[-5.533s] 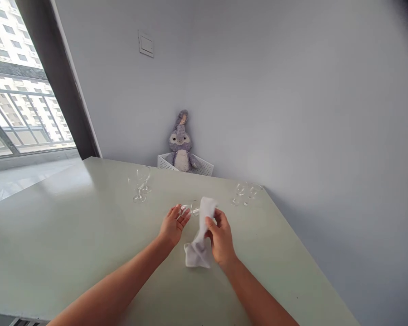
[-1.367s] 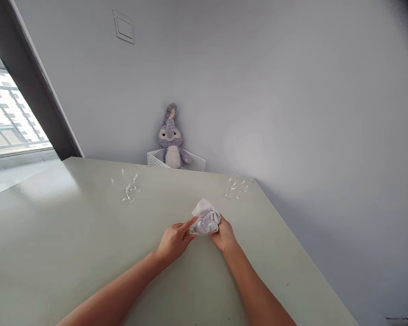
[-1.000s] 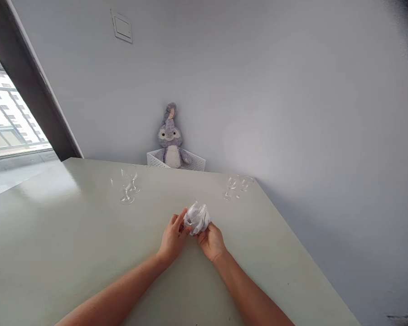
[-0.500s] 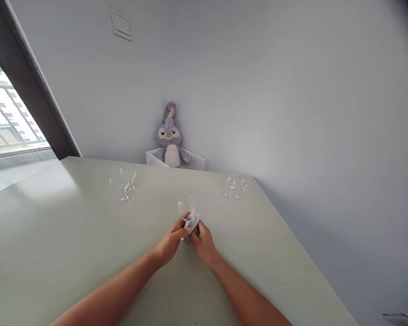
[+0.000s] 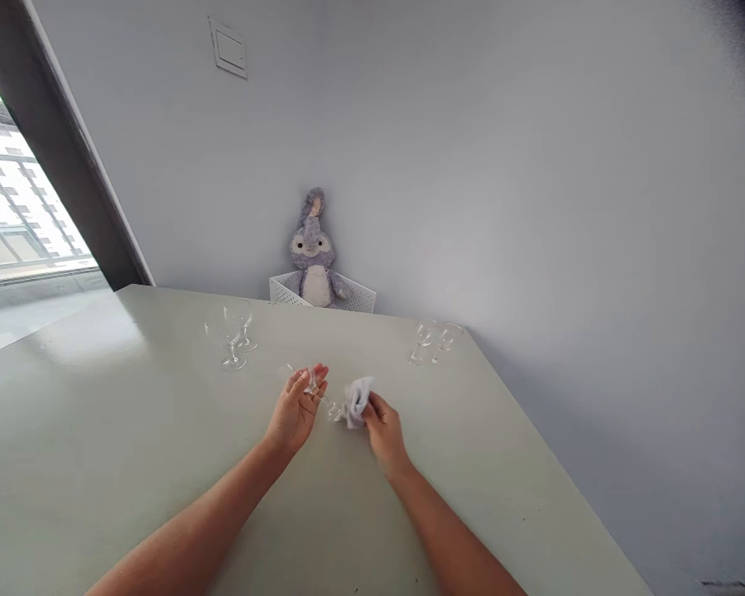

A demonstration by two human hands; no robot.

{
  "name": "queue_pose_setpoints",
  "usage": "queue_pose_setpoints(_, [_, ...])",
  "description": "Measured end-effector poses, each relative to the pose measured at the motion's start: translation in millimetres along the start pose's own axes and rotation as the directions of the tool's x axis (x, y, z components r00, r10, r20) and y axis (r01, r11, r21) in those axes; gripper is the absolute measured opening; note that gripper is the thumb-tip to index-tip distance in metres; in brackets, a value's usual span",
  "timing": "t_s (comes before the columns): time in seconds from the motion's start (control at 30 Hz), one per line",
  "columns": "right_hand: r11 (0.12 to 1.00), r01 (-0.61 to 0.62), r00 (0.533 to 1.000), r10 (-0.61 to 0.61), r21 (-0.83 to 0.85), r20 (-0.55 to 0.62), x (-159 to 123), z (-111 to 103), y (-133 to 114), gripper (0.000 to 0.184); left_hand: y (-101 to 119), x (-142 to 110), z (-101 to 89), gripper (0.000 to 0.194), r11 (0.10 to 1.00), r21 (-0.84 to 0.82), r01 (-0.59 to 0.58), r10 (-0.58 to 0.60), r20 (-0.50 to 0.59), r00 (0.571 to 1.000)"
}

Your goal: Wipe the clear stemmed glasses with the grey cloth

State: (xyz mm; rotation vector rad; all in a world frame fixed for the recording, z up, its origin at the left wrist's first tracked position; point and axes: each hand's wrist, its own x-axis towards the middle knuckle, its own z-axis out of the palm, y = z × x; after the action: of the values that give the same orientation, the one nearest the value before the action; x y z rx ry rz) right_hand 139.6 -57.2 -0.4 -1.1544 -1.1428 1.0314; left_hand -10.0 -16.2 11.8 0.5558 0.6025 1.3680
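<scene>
My left hand (image 5: 296, 411) is turned palm up, its fingers curled round the bowl of a clear wine glass (image 5: 313, 384). The glass lies tilted, its stem and foot pointing right and down toward the cloth. In my right hand (image 5: 383, 422) a crumpled white cloth (image 5: 358, 402) is pinched, held close to the foot of the glass. Whether the cloth touches the foot, I cannot tell. Parts of the glass are hard to see because it is transparent and partly behind my fingers.
Two stemmed glasses (image 5: 232, 362) stand upright at the back left of the pale table (image 5: 161, 430). Two smaller glasses (image 5: 415, 358) stand near the back right edge. Behind the table a plush toy (image 5: 315, 283) sits in a white basket (image 5: 363, 298) against the wall.
The glass has gone from upright to tilted over in my left hand, which has rolled palm up and moved left. My right hand has drawn the cloth to the right, away from the bowl.
</scene>
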Motion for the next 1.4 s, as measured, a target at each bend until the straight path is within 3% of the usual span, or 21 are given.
queue_pose_setpoints(0.13, [0.942, -0.262, 0.941, 0.202, 0.211, 0.27, -11.1, 22.5, 2.6, 0.044, -4.9, -14.9, 8.8, 0.029, 0.972, 0.187, -0.144, 0.126, 0.105, 0.986])
queue_pose_setpoints(0.2, [0.912, -0.355, 0.894, 0.268, 0.204, 0.36, -17.7, 28.5, 3.6, 0.044, -4.1, -18.1, 10.3, 0.035, 0.934, 0.266, -0.24, 0.212, 0.131, 0.969])
queue_pose_setpoints(0.27, [0.924, -0.365, 0.856, 0.286, 0.111, 0.431, -23.2, 28.4, 4.1, 0.043, 0.6, -16.7, 9.3, 0.039, 0.878, 0.34, -0.337, 0.307, 0.139, 0.941])
queue_pose_setpoints(0.3, [0.948, -0.314, 0.852, 0.262, 0.043, 0.452, -25.2, 26.6, 4.0, 0.04, 4.0, -15.0, 8.4, 0.041, 0.84, 0.382, -0.386, 0.358, 0.145, 0.922])
queue_pose_setpoints(0.37, [0.989, -0.1, 0.885, 0.138, -0.107, 0.444, -27.2, 20.7, 2.0, 0.032, 11.2, -11.3, 6.8, 0.043, 0.743, 0.461, -0.486, 0.459, 0.178, 0.87])
queue_pose_setpoints(0.47, [0.905, 0.229, 0.941, -0.112, -0.358, 0.319, -24.0, 10.6, -5.1, 0.023, 17.2, -9.4, 6.4, 0.044, 0.586, 0.543, -0.602, 0.564, 0.26, 0.784])
queue_pose_setpoints(0.6, [0.787, 0.316, 0.949, -0.255, -0.529, 0.187, -11.6, 4.3, -15.4, 0.026, 8.5, -15.6, 7.4, 0.049, 0.468, 0.603, -0.646, 0.523, 0.4, 0.752])
queue_pose_setpoints(0.77, [0.758, 0.39, 0.917, -0.264, -0.523, 0.3, 2.0, 15.7, -15.3, 0.021, -10.8, -26.3, 6.7, 0.059, 0.444, 0.583, -0.68, 0.381, 0.564, 0.733])
queue_pose_setpoints(0.83, [0.766, 0.414, 0.902, -0.271, -0.492, 0.336, 8.7, 20.4, -10.5, 0.017, -14.7, -27.8, 5.8, 0.061, 0.44, 0.609, -0.66, 0.336, 0.569, 0.75])
queue_pose_setpoints(0.9, [0.793, 0.388, 0.914, -0.264, -0.471, 0.308, 20.8, 19.8, -4.0, 0.015, -17.0, -26.9, 3.7, 0.066, 0.437, 0.676, -0.593, 0.31, 0.506, 0.805])
queue_pose_setpoints(1.0, [0.834, 0.189, 0.98, -0.19, -0.519, 0.052, 52.4, 4.5, 6.9, 0.015, -20.6, -21.7, -2.9, 0.071, 0.421, 0.81, -0.41, 0.214, 0.35, 0.912])
queue_pose_setpoints(1.07, [0.827, 0.082, 0.981, -0.166, -0.556, -0.101, 78.1, -14.1, 13.9, 0.02, -23.6, -17.3, -8.6, 0.07, 0.399, 0.867, -0.299, 0.116, 0.275, 0.954])
queue_pose_setpoints(1.13, [0.816, 0.007, 0.968, -0.15, -0.578, -0.201, 101.5, -35.4, 20.5, 0.021, -26.5, -13.4, -13.7, 0.066, 0.386, 0.887, -0.255, 0.068, 0.248, 0.966])
queue_pose_setpoints(1.23, [0.804, -0.086, 0.946, -0.118, -0.588, -0.301, 125.4, -62.6, 29.3, 0.019, -29.0, -10.0, -18.0, 0.058, 0.381, 0.882, -0.278, 0.093, 0.262, 0.96])
queue_pose_setpoints(1.4, [0.787, -0.157, 0.929, -0.088, -0.597, -0.36, 145.7, -80.4, 37.8, 0.018, -29.0, -9.7, -18.7, 0.053, 0.362, 0.891, -0.276, 0.107, 0.255, 0.961])
